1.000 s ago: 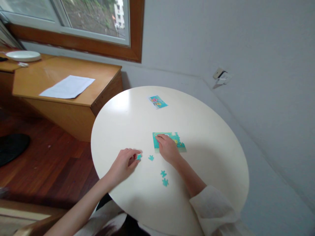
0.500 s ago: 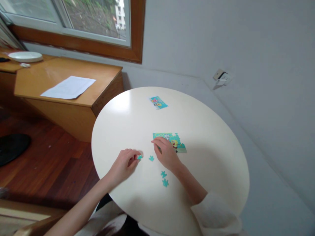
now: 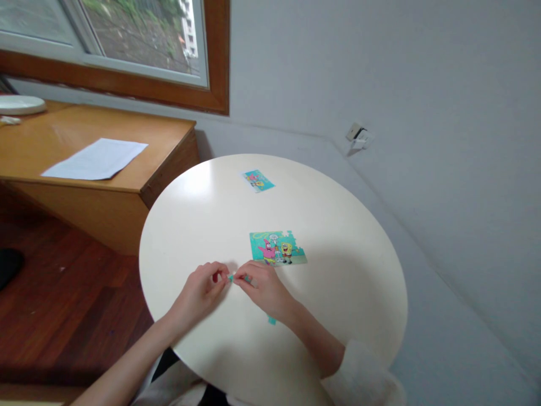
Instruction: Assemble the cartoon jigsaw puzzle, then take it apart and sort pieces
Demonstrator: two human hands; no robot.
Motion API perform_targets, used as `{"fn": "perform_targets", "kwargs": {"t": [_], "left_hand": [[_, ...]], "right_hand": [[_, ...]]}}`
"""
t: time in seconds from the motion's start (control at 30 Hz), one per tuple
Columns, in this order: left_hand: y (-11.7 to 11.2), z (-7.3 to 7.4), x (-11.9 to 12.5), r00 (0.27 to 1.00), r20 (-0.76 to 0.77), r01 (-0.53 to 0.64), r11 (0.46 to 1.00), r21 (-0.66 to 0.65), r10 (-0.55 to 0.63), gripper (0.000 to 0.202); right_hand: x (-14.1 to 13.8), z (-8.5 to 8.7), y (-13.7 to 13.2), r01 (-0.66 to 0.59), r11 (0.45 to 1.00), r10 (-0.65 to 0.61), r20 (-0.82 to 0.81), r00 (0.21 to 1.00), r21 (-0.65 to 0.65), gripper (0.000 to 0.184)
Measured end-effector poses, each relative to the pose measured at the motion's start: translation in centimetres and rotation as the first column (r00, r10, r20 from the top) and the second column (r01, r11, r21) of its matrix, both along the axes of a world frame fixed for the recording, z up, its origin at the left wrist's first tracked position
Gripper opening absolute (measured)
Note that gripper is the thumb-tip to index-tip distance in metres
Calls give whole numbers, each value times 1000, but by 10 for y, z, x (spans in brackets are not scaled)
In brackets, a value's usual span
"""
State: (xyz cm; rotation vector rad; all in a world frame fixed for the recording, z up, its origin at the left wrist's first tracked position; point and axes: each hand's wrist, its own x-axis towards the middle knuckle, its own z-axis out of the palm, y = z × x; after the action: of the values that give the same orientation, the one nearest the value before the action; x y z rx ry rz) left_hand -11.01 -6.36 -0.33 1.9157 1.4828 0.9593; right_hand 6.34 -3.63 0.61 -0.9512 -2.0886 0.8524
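Loose piece (image 3: 271,320) mostly hidden under right wrist, small teal puzzle piece (image 3: 230,277) pinched between fingertips of left hand (image 3: 202,291) and right hand (image 3: 262,288), just below-left of the half-built puzzle (image 3: 276,249) on the round table (image 3: 338,304).
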Motion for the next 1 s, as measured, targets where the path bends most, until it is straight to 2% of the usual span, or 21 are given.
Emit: {"fn": "perform_targets", "kwargs": {"t": [0.13,0.3,0.53,0.8,1.0], "left_hand": [[5,9,7,999,44,24,1000,-8,-24,11],[12,16,17,992,114,50,998,-28,-46,12],[22,22,28,976,215,59,997,-58,-45,12],[33,13,32,911,411,37,986,-165,35,19],[36,7,35,872,485,87,952,-292,68,28]], "right_hand": [[4,3,2,71,996,-73,-29,997,-44,7],[12,10,4,96,992,-98,-18,995,-83,8],[22,12,9,95,964,-109,-43,993,-248,2],[27,-3,16,60,905,-189,-273,943,-421,15],[29,-7,18,59,874,-258,-359,897,-482,16]]}}
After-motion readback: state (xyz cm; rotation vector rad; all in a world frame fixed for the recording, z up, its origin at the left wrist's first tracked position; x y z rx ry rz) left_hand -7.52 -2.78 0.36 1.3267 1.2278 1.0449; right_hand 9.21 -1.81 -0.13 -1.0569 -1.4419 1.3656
